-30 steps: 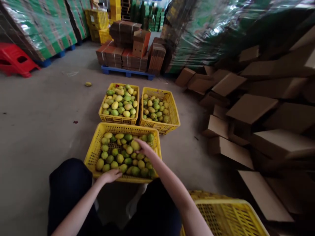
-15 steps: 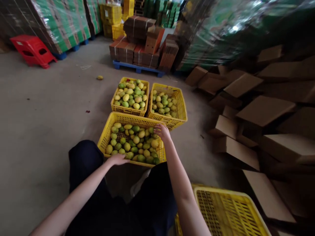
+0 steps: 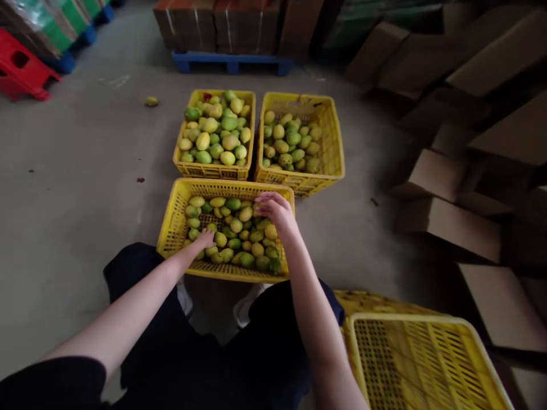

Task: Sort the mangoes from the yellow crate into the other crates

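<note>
A yellow plastic crate (image 3: 171,228) stands before my knees with many oval yellow-green fruits (image 3: 245,214) in it. Inside its left half, my left hand (image 3: 205,239) lies on the fruits, fingers spread; what is under the fingertips is partly hidden. My right hand (image 3: 276,212) is over the right rear part of the same crate, fingers bent and apart, close above the fruits. No fruit shows lifted in either hand. Behind stand a heaped fruit crate (image 3: 176,156) on the left and a less full crate (image 3: 337,139) on the right.
Another yellow crate (image 3: 427,319) is at my right leg. Cardboard boxes (image 3: 461,228) are piled along the right. A blue pallet (image 3: 233,64) bears bundled cardboard at the back. A single fruit (image 3: 151,101) lies on the floor; a red stool (image 3: 21,68) stands far left.
My left hand has moved from the crate's front rim in among the fruits. The right hand stays near the right rear, shifted slightly. The view has tilted down and nearer.
</note>
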Motion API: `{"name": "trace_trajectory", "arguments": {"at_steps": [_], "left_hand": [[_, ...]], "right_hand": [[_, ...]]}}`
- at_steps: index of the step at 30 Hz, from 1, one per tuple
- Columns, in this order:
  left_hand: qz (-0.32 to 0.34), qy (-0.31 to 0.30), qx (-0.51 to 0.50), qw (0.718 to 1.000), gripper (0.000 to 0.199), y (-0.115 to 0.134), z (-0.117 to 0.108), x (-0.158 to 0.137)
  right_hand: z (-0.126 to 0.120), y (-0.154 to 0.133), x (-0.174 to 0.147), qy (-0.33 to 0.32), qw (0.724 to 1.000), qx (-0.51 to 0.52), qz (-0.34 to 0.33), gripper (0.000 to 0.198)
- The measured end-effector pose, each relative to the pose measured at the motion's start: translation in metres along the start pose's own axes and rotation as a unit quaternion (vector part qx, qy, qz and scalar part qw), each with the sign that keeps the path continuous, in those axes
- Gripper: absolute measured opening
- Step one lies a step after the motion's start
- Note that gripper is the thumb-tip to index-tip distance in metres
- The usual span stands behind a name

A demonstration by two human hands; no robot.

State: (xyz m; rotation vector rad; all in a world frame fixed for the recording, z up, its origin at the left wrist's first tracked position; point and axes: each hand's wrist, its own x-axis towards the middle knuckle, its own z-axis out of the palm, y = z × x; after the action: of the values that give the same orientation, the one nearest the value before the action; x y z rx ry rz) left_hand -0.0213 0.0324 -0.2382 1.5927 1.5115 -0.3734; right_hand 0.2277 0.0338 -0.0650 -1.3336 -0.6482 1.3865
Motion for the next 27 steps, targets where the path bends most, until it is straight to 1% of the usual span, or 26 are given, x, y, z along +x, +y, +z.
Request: {"name": "trace_trajectory", "arguments": {"at_steps": [2,3,4,5,6,7,8,10,11,12,14,16,18,19,20,21,22,23,24,25,27], "left_hand": [[0.016,-0.003,0.049,0.999,0.046,0.009,0.006,0.014],[0.024,-0.006,0.071,0.997,0.045,0.014,0.010,0.021],[0.029,-0.009,0.092,0.995,0.044,0.019,0.014,0.027],[0.031,-0.012,0.111,0.993,0.043,0.023,0.018,0.032],[0.032,-0.014,0.127,0.991,0.044,0.027,0.021,0.037],[0.032,-0.016,0.141,0.989,0.046,0.030,0.024,0.042],[0.033,-0.018,0.152,0.988,0.050,0.033,0.025,0.045],[0.035,-0.023,0.166,0.985,0.056,0.036,0.026,0.049],[0.037,-0.026,0.168,0.985,0.057,0.037,0.025,0.049],[0.037,-0.028,0.168,0.985,0.055,0.038,0.023,0.048],[0.038,-0.026,0.155,0.987,0.049,0.041,0.017,0.044],[0.040,-0.008,0.091,0.995,0.044,0.044,0.006,0.036],[0.045,0.019,0.008,0.999,0.044,0.050,-0.012,0.024],[0.050,0.030,-0.032,0.998,0.045,0.053,-0.023,0.016],[0.060,0.034,-0.070,0.995,0.045,0.057,-0.036,0.006],[0.078,0.030,-0.103,0.991,0.044,0.062,-0.050,-0.005],[0.104,0.019,-0.154,0.982,0.039,0.066,-0.064,-0.019],[0.136,0.000,-0.202,0.970,0.034,0.071,-0.078,-0.033],[0.166,-0.020,-0.239,0.956,0.029,0.074,-0.091,-0.048],[0.189,-0.036,-0.261,0.946,0.026,0.077,-0.102,-0.061],[0.215,-0.066,-0.284,0.932,0.028,0.076,-0.117,-0.082]], "right_hand": [[0.002,0.001,0.001,-0.021,0.996,-0.075,-0.037,0.014],[0.002,0.000,0.000,-0.020,0.990,-0.125,-0.059,0.014],[0.003,0.000,0.000,-0.010,0.980,-0.181,-0.082,0.013],[0.002,-0.002,-0.001,0.005,0.964,-0.245,-0.104,0.014],[0.002,-0.004,-0.003,0.021,0.941,-0.316,-0.118,0.016],[0.002,-0.006,-0.004,0.030,0.913,-0.390,-0.119,0.020],[0.001,-0.008,-0.005,0.032,0.881,-0.459,-0.108,0.024],[0.001,-0.012,-0.006,0.009,0.824,-0.563,-0.061,0.029],[0.001,-0.014,-0.006,-0.013,0.803,-0.595,-0.035,0.030],[0.001,-0.014,-0.006,-0.034,0.787,-0.616,-0.015,0.031],[0.002,-0.015,-0.005,-0.073,0.762,-0.644,0.002,0.032],[0.005,-0.013,-0.005,-0.119,0.738,-0.665,-0.002,0.033],[0.010,-0.010,-0.007,-0.176,0.720,-0.671,-0.014,0.037],[0.013,-0.007,-0.008,-0.206,0.718,-0.665,-0.020,0.043],[0.016,-0.005,-0.008,-0.233,0.721,-0.652,-0.025,0.055],[0.019,-0.003,-0.009,-0.257,0.730,-0.632,-0.031,0.072],[0.021,-0.001,-0.009,-0.279,0.744,-0.606,-0.043,0.089],[0.024,0.000,-0.010,-0.295,0.761,-0.574,-0.063,0.102],[0.025,0.001,-0.010,-0.306,0.779,-0.540,-0.092,0.106],[0.026,0.001,-0.010,-0.311,0.795,-0.506,-0.125,0.103],[0.026,-0.001,-0.011,-0.308,0.816,-0.454,-0.184,0.079]]}}
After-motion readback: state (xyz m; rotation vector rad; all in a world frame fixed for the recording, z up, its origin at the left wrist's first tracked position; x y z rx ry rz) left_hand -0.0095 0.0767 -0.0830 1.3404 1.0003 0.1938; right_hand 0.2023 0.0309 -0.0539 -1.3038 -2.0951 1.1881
